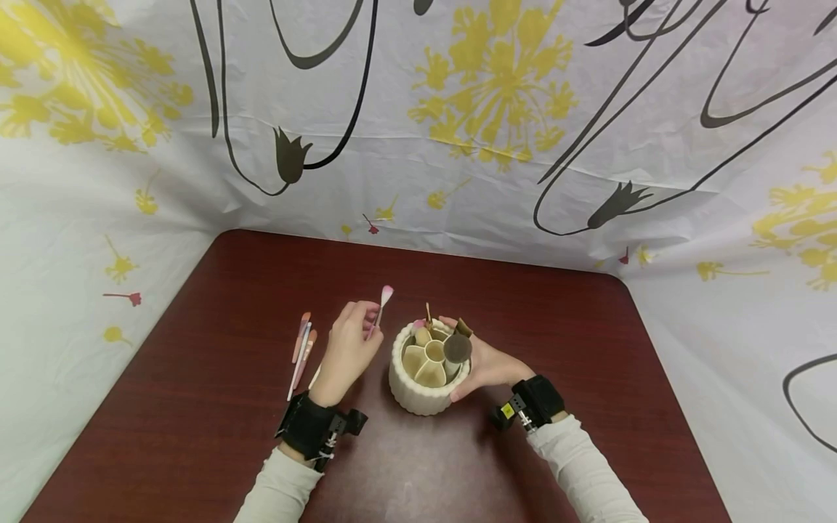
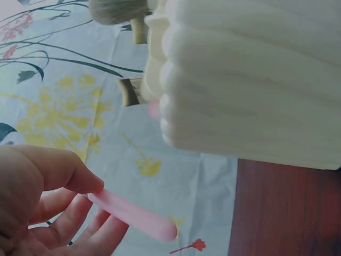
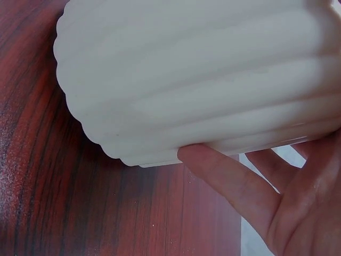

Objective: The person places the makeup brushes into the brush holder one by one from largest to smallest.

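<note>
A cream ribbed round holder (image 1: pixel 423 392) with several inner compartments stands mid-table; a few brushes, one with a big dark head (image 1: pixel 457 348), stick out of it. My right hand (image 1: pixel 487 365) wraps the holder's right side, thumb low on its wall (image 3: pixel 224 176). My left hand (image 1: pixel 348 349), just left of the holder, pinches a thin pink brush (image 1: pixel 381 309) that points up and away. In the left wrist view the pink handle (image 2: pixel 136 215) lies between my fingertips, with the holder (image 2: pixel 250 80) close by.
Several thin brushes (image 1: pixel 301 351) lie on the dark red table (image 1: pixel 196 407) left of my left hand. A white cloth with yellow flowers and black lines (image 1: pixel 497 131) hangs behind and on both sides of the table.
</note>
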A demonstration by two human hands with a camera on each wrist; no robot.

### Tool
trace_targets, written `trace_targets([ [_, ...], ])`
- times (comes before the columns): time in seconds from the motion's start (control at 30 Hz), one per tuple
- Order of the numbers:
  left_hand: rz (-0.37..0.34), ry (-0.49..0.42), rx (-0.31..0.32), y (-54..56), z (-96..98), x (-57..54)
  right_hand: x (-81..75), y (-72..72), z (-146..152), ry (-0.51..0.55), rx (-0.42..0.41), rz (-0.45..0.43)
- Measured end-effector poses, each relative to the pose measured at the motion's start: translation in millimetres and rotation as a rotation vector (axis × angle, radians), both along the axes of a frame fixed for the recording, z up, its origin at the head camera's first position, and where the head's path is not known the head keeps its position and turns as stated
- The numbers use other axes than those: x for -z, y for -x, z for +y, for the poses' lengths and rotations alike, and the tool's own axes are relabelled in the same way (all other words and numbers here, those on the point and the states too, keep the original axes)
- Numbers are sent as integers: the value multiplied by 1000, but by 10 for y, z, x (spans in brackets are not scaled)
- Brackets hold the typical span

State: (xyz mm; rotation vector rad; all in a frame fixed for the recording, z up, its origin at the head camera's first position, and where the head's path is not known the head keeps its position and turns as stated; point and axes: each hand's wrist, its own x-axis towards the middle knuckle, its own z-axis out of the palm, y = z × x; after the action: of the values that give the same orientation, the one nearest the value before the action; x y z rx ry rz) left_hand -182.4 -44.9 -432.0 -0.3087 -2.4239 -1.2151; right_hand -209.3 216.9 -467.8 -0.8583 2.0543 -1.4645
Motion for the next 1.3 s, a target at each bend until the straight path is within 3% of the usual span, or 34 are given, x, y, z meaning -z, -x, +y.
trace_targets([
  [0.27,-55,-87,60,-28,82,-138,-20,-10,-8,44,-10,-14],
  [0.57,-22,-174,118,-27,163,-220,-228,-99,-64,20,-3,17],
  [0.73,-21,-222,136,-10,195,-206,-102,-57,-30,16,10,13],
  [0.9,-62,-264,162,10,227,-165,-4,-21,-6,26,14,-4],
  [1.0,-82,-271,183,23,248,-111,-1,-22,-8,18,21,-8],
  [1.13,-82,-270,205,42,277,-21,-155,-81,-49,3,23,-7],
  [1.3,-80,-274,220,46,301,28,-81,-51,-25,-10,23,4],
])
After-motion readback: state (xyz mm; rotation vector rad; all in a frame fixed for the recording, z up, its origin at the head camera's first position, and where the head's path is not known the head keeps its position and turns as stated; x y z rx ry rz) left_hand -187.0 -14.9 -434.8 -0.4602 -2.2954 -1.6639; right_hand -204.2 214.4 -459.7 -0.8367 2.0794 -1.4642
